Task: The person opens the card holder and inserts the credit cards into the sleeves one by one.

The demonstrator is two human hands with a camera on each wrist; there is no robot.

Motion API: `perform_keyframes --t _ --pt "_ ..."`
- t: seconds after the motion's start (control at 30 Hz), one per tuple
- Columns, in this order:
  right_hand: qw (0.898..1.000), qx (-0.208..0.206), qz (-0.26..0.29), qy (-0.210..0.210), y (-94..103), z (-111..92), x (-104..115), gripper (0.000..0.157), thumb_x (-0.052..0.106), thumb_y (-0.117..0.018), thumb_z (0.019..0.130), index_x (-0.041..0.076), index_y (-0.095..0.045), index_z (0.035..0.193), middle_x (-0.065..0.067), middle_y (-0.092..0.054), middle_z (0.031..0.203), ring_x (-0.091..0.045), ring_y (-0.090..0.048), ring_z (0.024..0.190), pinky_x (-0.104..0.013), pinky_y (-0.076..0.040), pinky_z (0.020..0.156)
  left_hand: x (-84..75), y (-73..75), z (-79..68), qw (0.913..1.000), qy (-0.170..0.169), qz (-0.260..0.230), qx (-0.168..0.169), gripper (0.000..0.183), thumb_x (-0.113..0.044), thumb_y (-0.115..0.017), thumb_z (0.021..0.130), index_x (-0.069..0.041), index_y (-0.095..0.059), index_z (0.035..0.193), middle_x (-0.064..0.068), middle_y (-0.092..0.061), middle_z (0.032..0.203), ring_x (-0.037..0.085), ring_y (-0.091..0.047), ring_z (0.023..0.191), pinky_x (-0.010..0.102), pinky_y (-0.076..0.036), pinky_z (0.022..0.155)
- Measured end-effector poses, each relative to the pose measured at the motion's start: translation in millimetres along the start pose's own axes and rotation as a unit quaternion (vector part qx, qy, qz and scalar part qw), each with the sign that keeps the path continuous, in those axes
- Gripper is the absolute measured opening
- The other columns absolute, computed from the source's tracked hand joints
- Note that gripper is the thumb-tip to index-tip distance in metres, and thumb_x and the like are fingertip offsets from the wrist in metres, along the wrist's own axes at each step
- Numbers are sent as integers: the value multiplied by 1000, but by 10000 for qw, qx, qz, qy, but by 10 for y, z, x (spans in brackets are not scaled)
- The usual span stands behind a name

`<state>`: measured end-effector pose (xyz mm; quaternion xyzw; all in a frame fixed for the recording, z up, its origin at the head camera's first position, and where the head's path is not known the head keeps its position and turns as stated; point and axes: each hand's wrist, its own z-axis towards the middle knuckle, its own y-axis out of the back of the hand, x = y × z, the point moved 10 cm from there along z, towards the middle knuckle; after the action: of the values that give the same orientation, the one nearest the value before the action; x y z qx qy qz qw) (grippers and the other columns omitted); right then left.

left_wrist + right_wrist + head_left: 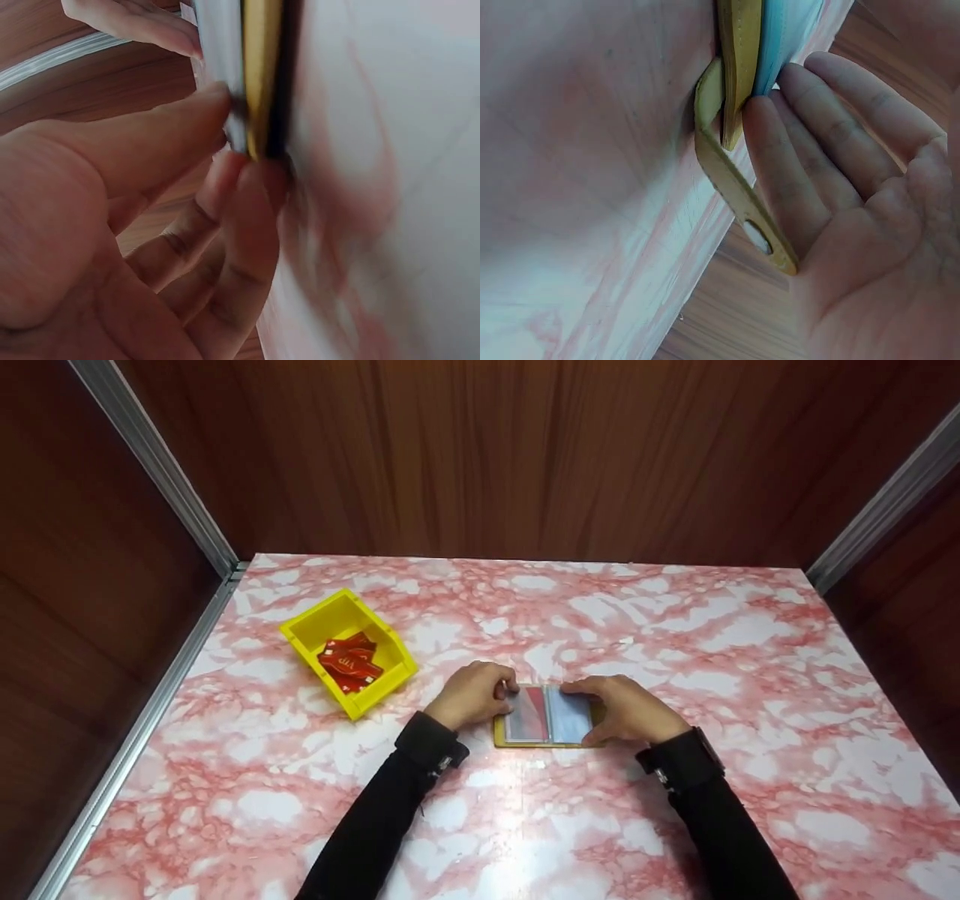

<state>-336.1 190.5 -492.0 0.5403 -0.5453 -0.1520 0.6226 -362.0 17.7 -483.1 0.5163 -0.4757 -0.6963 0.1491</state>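
An open card holder (571, 716) with a yellow cover and clear plastic sleeves lies on the table. Something red (535, 709) shows inside its left sleeve. My left hand (472, 694) pinches the holder's left edge; in the left wrist view, the thumb lies against the sleeves and curled fingers meet the yellow cover (260, 75). At the right side, my right hand (637, 709) spans the holder, its fairly straight fingertips touching the sleeve edges. Beside those fingers, a yellow strap (731, 180) with a metal snap sticks out from the cover in the right wrist view.
To the left of the holder stands a yellow bin (311, 622) with several red cards (351, 666) in it. The table (675, 622) has a red and white marbled top. Brown wood-grain panels (480, 457) enclose the back and sides.
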Motion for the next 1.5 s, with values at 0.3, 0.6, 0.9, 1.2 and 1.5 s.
perform_keyframes --t 0.3,0.6,0.9,1.2,1.5 --pt "9997 -100 -24 220 -1 -23 45 79 13 -95 71 4 -61 142 -17 -64 142 -37 -58 131 -54 -46 109 420 1447 -538 9015 382 -728 -4249 31 -32 -62 101 -7 -75 88 10 -69 76 27 -62 70 36 -47 66" --pt "9998 2 -10 212 -42 -31 47 79 11 -94 73 5 -60 144 -17 -63 143 -37 -57 133 -53 -46 110 1476 1844 -1030 8646 3043 1092 -3847 23 -18 -64 98 4 -66 101 24 -67 92 50 -67 93 60 -53 81" --pt "9995 -45 46 313 -32 -54 76 80 9 -93 74 4 -58 146 -17 -62 144 -39 -56 134 -55 -45 111 1640 1194 -808 9216 3411 1852 -33 78 -43 -78 87 3 -48 142 27 -56 131 47 -58 121 61 -44 103" --pt "9994 -45 80 321 -19 -46 63 82 9 -92 75 3 -55 148 -17 -59 148 -38 -53 138 -54 -44 112 1627 1186 -790 9253 3347 1780 86 67 -44 -77 87 1 -57 131 29 -60 127 46 -57 122 60 -43 103" --pt "9993 -96 -42 355 -3 -33 67 83 10 -93 75 5 -55 149 -16 -59 148 -37 -54 137 -53 -46 111 1633 1218 -779 9250 3427 1640 -103 59 -41 -77 87 0 -58 126 26 -62 124 45 -60 116 57 -48 100"
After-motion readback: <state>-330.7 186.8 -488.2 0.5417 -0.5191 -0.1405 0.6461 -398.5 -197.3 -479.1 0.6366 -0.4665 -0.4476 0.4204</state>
